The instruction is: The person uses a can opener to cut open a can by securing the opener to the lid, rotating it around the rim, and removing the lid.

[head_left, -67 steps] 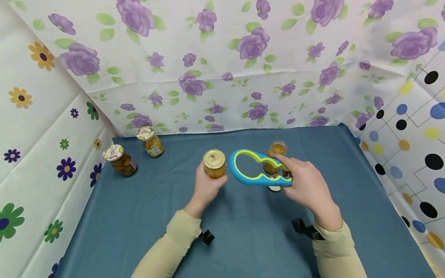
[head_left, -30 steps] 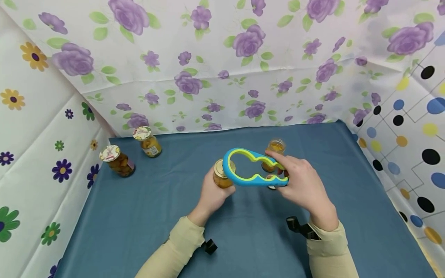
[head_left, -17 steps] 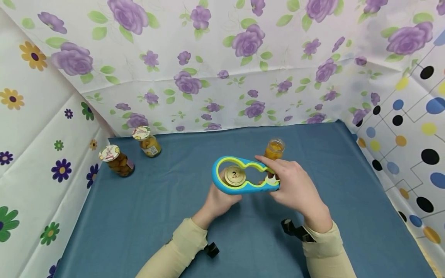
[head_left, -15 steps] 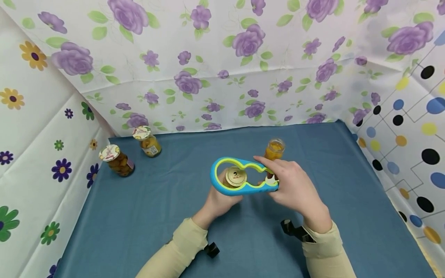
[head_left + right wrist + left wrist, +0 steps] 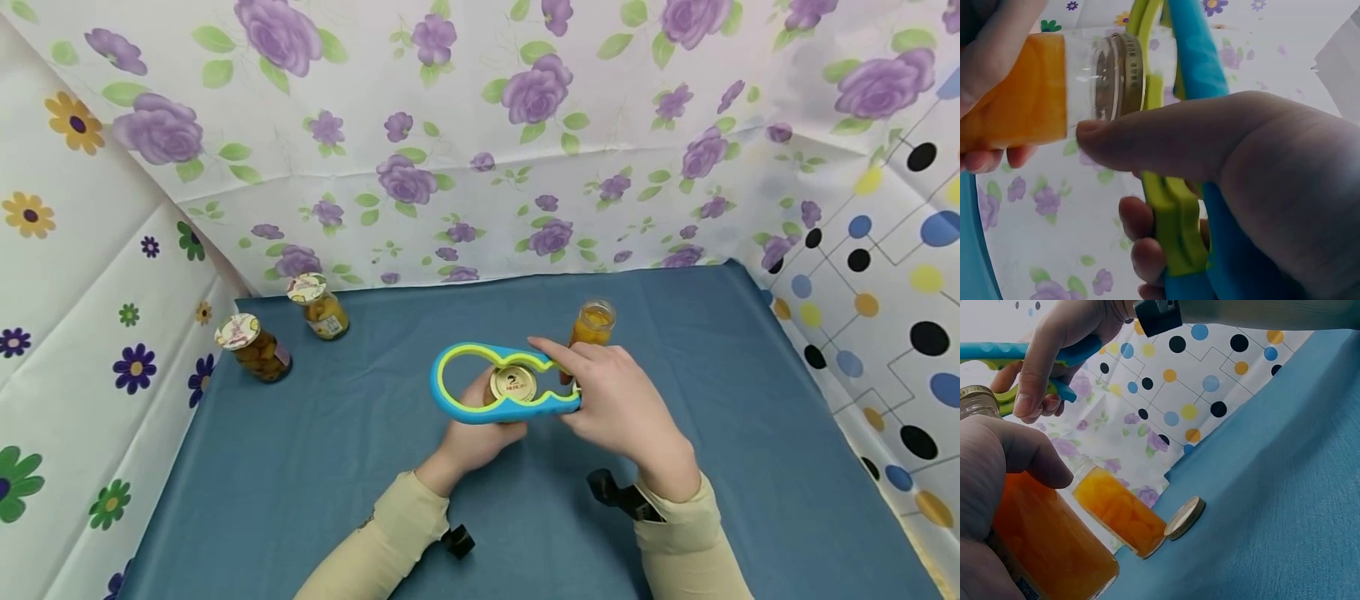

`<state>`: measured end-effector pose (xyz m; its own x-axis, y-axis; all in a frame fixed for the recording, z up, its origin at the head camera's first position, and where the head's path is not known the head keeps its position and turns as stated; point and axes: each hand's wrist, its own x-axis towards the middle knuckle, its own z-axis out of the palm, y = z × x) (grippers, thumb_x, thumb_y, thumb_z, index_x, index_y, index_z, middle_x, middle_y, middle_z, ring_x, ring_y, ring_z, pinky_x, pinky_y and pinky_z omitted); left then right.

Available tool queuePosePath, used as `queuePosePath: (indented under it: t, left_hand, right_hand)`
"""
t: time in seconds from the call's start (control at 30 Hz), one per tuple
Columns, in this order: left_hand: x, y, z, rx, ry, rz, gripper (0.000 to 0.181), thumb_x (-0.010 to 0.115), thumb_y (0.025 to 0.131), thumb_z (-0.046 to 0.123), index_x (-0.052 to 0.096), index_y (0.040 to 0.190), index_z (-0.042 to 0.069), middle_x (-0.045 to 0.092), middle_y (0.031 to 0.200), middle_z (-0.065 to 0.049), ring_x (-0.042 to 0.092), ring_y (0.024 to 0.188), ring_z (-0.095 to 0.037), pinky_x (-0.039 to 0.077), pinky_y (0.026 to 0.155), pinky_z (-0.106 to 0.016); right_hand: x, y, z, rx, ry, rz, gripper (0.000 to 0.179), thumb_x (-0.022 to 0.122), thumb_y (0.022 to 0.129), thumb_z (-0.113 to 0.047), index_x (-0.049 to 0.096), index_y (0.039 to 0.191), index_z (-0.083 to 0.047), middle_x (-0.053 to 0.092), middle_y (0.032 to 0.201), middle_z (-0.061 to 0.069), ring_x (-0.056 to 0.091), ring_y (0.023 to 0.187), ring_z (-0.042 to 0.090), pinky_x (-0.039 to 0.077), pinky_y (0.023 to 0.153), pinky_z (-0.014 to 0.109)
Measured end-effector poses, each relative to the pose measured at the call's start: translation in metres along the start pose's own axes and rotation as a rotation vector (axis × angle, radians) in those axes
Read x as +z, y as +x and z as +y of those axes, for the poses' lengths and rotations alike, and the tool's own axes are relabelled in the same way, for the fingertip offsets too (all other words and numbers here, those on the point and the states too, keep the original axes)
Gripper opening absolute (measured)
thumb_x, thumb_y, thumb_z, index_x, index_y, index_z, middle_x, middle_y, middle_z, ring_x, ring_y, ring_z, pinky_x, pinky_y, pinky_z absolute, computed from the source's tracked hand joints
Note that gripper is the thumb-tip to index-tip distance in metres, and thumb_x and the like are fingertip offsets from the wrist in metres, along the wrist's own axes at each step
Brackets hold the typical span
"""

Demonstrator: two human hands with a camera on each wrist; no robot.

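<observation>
Leftward had slid the right hand (image 5: pixel 621 407), gripping a blue-and-green jar opener (image 5: pixel 517 409) whose middle loop framed the gold-lidded jar (image 5: pixel 513 382) the left hand (image 5: pixel 476 446) held. Beyond the right hand stood an uncapped jar (image 5: pixel 595 322); well left of the left hand, two lidded jars (image 5: pixel 261 353) (image 5: pixel 327 315).

Gold-lidded glass jar (image 5: pixel 513 382) at middle of your blue-lime plastic loop tool (image 5: pixel 514 409); open orange-filled glass jar (image 5: pixel 594 324) behind, right; two patterned-lid glass jars (image 5: pixel 259 350) left (one farther back).

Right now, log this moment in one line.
left hand: grips lidded jar | right hand: holds jar opener, lid visible through it | open jar: upright behind, loose lid beside
</observation>
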<state>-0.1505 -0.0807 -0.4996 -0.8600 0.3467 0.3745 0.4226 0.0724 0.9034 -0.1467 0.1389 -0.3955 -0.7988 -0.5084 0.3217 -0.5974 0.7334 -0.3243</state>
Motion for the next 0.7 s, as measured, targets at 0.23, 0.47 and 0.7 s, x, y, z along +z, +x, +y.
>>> queuePosePath:
  t: [0.23, 0.47, 0.7]
  left_hand:
    - [0.001, 0.000, 0.000, 0.019, 0.027, 0.010, 0.072, 0.075, 0.073, -0.020, 0.058, 0.140, 0.003, 0.067, 0.112, -0.010, 0.058, 0.089, -0.021, 0.045, 0.080, -0.038]
    - [0.002, 0.000, 0.001, 0.037, 0.048, -0.015, 0.072, 0.073, 0.074, -0.017, 0.058, 0.141, 0.007, 0.066, 0.112, -0.006, 0.058, 0.089, -0.020, 0.046, 0.081, -0.038]
    - [0.004, 0.000, 0.016, 0.018, 0.062, 0.003, 0.064, 0.072, 0.073, -0.022, 0.059, 0.133, -0.004, 0.066, 0.112, -0.016, 0.056, 0.089, -0.021, 0.044, 0.081, -0.038]
  right_hand:
    - [0.001, 0.001, -0.002, -0.002, -0.016, -0.002, 0.086, 0.087, 0.074, -0.003, 0.061, 0.154, -0.023, 0.062, 0.087, -0.005, 0.049, 0.067, 0.012, 0.043, 0.073, 0.040]
    - [0.003, 0.000, -0.001, -0.010, -0.037, -0.004, 0.084, 0.087, 0.075, -0.005, 0.061, 0.153, -0.022, 0.062, 0.087, -0.005, 0.047, 0.066, 0.012, 0.042, 0.072, 0.039]
    - [0.003, -0.003, -0.002, -0.022, -0.047, -0.027, 0.089, 0.091, 0.075, -0.017, 0.057, 0.157, -0.023, 0.062, 0.089, -0.006, 0.049, 0.070, 0.012, 0.043, 0.072, 0.039]
